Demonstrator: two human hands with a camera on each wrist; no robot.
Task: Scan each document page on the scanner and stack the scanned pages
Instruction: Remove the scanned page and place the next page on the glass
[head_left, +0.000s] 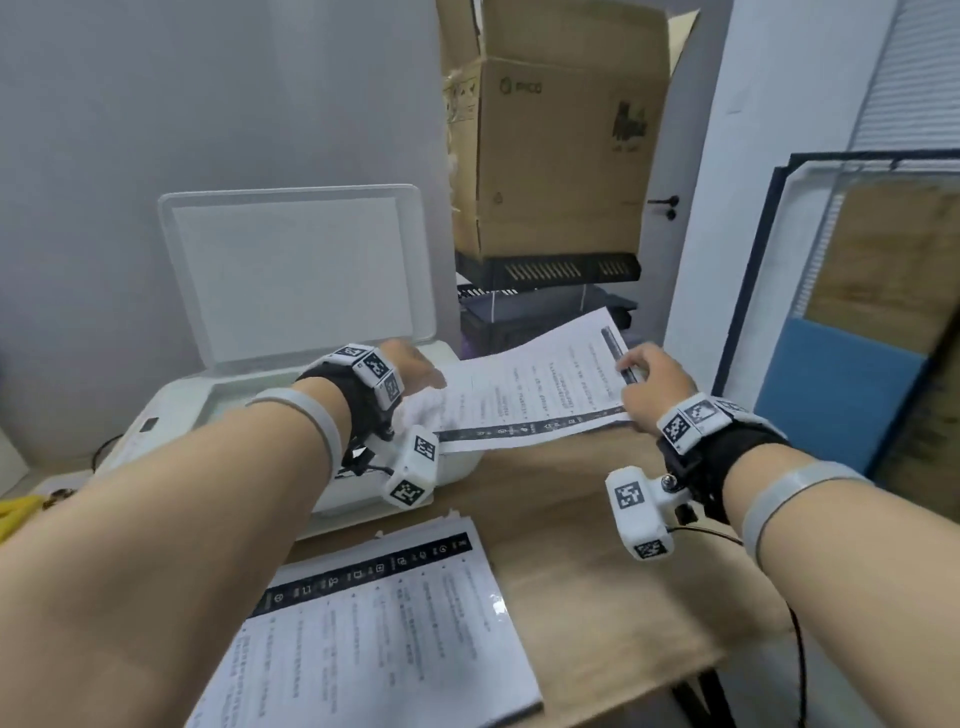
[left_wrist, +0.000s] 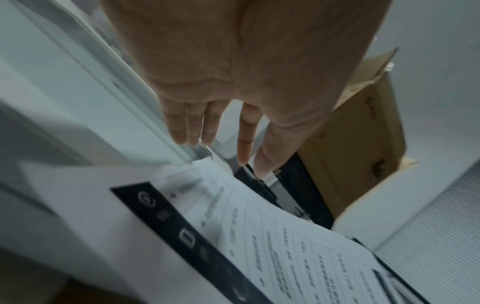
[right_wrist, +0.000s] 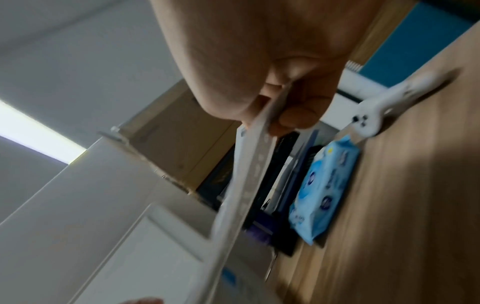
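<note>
A white scanner (head_left: 171, 410) stands at the left of the table with its lid (head_left: 296, 270) raised. One printed page (head_left: 535, 395) hangs face up over the scanner's right end and the table. My right hand (head_left: 641, 382) pinches its right edge between thumb and fingers (right_wrist: 293, 119); in the right wrist view the page (right_wrist: 244, 174) shows edge-on. My left hand (head_left: 415, 369) hovers over the page's left end, and its fingers (left_wrist: 187, 127) are straight just above the page (left_wrist: 259, 236). A stack of printed pages (head_left: 374, 623) lies on the table in front of the scanner.
The wooden table (head_left: 582, 561) runs to a front-right edge. Behind the page stand a cardboard box (head_left: 561, 145) on black devices, with framed boards (head_left: 857, 312) leaning at the right. A blue wipes pack (right_wrist: 324, 185) and a white power strip (right_wrist: 405, 88) lie on the table.
</note>
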